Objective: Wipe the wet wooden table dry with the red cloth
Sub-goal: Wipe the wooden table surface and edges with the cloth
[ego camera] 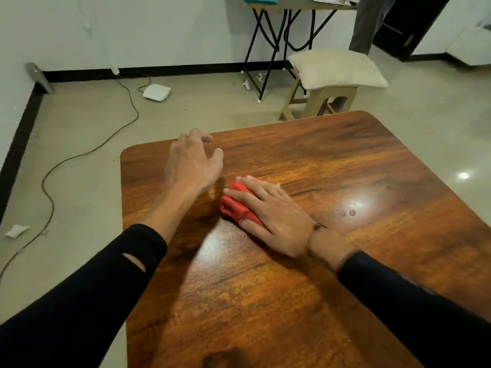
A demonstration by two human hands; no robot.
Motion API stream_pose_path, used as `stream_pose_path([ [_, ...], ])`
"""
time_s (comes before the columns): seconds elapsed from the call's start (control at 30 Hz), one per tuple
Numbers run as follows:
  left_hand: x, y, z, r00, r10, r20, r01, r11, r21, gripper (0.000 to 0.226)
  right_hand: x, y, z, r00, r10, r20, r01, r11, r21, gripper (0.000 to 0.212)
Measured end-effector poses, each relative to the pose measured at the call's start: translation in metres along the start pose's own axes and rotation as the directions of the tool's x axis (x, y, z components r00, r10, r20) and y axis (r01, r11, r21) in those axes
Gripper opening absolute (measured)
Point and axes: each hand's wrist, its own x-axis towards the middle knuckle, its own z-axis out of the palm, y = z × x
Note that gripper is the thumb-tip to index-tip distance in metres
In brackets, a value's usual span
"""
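Observation:
A bunched red cloth (235, 205) lies on the brown wooden table (332, 160), left of its middle. My right hand (271, 216) lies flat on the cloth with straight fingers pressing it down; most of the cloth is hidden under the palm. My left hand (192, 162) hovers over the table's far left part, fingers loosely spread and holding nothing. A few small water drops (347, 213) sit on the wood to the right of my right hand.
A stool with a cream cushion (336, 67) stands beyond the table's far edge. A folding table's black legs (265, 49) rise behind it. A cable (79, 155) and a white device (156, 92) lie on the floor at left. A person's leg (368, 22) shows at the back right.

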Motion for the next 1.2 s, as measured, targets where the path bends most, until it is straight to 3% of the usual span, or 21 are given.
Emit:
stream_pose_path([
  [0.07, 0.002, 0.000, 0.006, 0.997, 0.024, 0.076, -0.027, 0.999, 0.037, 0.040, -0.037, 0.025, -0.008, 0.999, 0.036, 0.018, -0.036, 0.999, -0.010, 0.062],
  [0.2, -0.003, -0.004, 0.023, 0.946, 0.146, 0.291, -0.203, 0.963, 0.175, 0.044, -0.037, 0.092, -0.038, 0.941, 0.331, -0.075, -0.331, 0.944, 0.016, 0.071],
  [0.37, -0.004, -0.001, 0.033, 0.963, 0.169, 0.211, -0.211, 0.958, 0.196, 0.044, 0.070, 0.127, -0.045, 0.830, 0.538, -0.149, -0.537, 0.842, 0.049, 0.064],
  [0.47, -0.003, 0.005, 0.034, 0.978, 0.108, 0.180, -0.138, 0.977, 0.163, 0.043, 0.122, 0.115, -0.044, 0.835, 0.534, -0.130, -0.534, 0.845, 0.042, 0.061],
  [0.57, 0.002, 0.006, 0.033, 0.994, 0.050, 0.100, -0.061, 0.992, 0.107, 0.037, 0.136, 0.084, -0.034, 0.901, 0.422, -0.105, -0.421, 0.907, 0.029, 0.061],
  [0.7, -0.002, 0.008, 0.034, 1.000, 0.006, -0.004, -0.006, 0.999, 0.033, 0.027, 0.068, 0.046, -0.014, 0.982, 0.177, -0.071, -0.177, 0.984, 0.003, 0.062],
  [0.83, -0.007, 0.016, 0.043, 0.995, 0.101, 0.027, -0.101, 0.994, 0.031, 0.026, -0.022, 0.072, -0.024, 1.000, -0.014, 0.019, 0.014, 1.000, -0.018, 0.066],
  [0.9, -0.006, 0.019, 0.047, 0.986, 0.158, 0.052, -0.161, 0.986, 0.050, 0.029, -0.040, 0.109, -0.040, 0.998, 0.040, 0.043, -0.039, 0.999, -0.033, 0.069],
  [1.03, -0.005, 0.025, 0.051, 0.976, 0.203, 0.076, -0.209, 0.975, 0.077, 0.028, -0.011, 0.167, -0.068, 0.942, 0.336, -0.026, -0.336, 0.942, 0.006, 0.078],
  [1.13, -0.007, 0.035, 0.055, 0.979, 0.193, 0.062, -0.196, 0.979, 0.046, 0.026, 0.030, 0.167, -0.065, 0.865, 0.482, -0.135, -0.483, 0.875, 0.029, 0.070],
  [1.2, -0.007, 0.043, 0.058, 0.982, 0.183, 0.041, -0.184, 0.983, 0.022, 0.025, 0.043, 0.146, -0.055, 0.864, 0.481, -0.150, -0.483, 0.875, 0.024, 0.065],
])
